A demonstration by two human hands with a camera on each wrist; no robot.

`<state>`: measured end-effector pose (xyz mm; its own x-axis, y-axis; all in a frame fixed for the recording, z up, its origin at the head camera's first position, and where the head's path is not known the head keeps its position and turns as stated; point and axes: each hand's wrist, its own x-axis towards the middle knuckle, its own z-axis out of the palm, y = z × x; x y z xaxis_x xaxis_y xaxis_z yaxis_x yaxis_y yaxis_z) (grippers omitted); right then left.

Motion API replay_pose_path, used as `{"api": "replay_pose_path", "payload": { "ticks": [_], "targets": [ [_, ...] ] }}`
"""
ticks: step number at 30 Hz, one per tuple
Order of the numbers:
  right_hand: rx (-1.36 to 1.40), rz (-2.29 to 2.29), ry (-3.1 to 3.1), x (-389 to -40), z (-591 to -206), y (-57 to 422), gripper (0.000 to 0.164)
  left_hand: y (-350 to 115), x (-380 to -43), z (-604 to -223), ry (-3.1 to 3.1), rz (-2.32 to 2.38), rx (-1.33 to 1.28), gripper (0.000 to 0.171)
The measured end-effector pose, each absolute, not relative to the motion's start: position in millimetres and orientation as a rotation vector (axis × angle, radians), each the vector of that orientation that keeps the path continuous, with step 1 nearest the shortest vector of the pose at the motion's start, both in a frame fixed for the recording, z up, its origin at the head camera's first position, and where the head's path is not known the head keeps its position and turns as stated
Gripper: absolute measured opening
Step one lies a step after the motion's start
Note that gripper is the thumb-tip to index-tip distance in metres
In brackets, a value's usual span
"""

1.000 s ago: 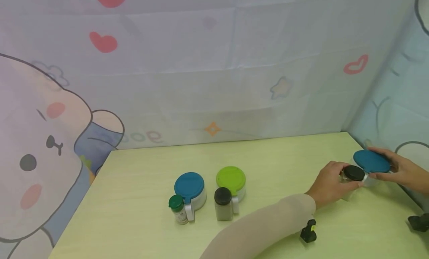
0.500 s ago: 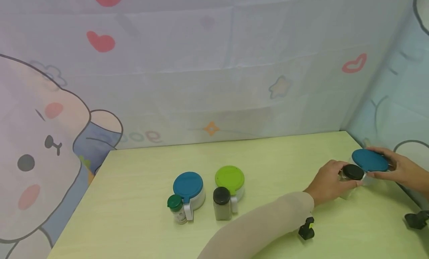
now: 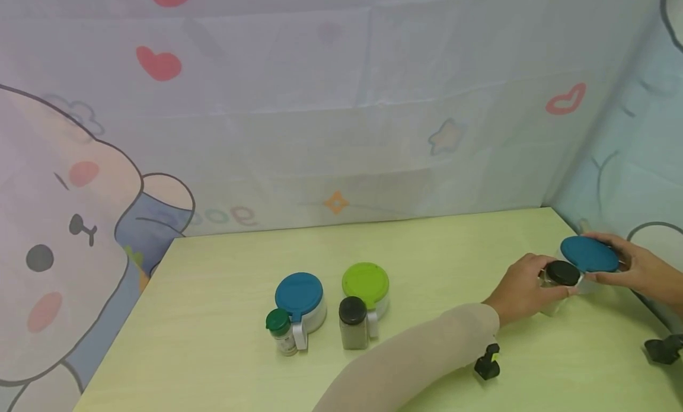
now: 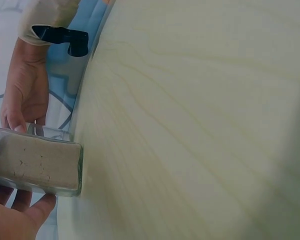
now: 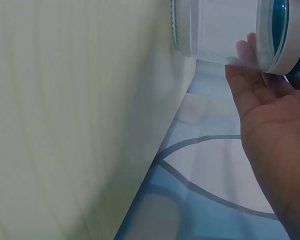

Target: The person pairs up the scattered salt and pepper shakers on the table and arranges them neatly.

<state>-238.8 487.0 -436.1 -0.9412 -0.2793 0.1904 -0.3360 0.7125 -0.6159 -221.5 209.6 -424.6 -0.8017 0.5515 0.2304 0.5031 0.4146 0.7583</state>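
Observation:
At the table's right side, my left hand (image 3: 519,292) grips a square glass spice jar (image 3: 562,274) with a black lid. The left wrist view shows tan powder filling this spice jar (image 4: 37,162), with fingers and thumb around it. Just right of it, my right hand (image 3: 642,274) holds a round jar (image 3: 589,254) by its blue-lidded top, thumb in front and fingers behind. Clear walls of that round jar (image 5: 227,32) appear in the right wrist view, its base close to the tabletop. The two jars are side by side; whether they touch cannot be told.
Left of centre on the table (image 3: 224,293) stand a blue-lidded jar (image 3: 300,294) with a white handle, a green-capped shaker (image 3: 283,332), a lime-lidded jar (image 3: 366,283) and a black-capped spice jar (image 3: 354,323). Printed cloth (image 3: 299,127) hangs behind and along the right edge.

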Motion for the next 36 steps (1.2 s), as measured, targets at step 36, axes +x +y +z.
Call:
{"api": "replay_pose_path", "payload": {
  "ticks": [36],
  "targets": [
    [0.491, 1.059, -2.837, -237.5, -439.0, 490.4, 0.087, 211.0, -220.0, -424.3, 2.524, 1.377, 0.953, 0.040]
  ]
}}
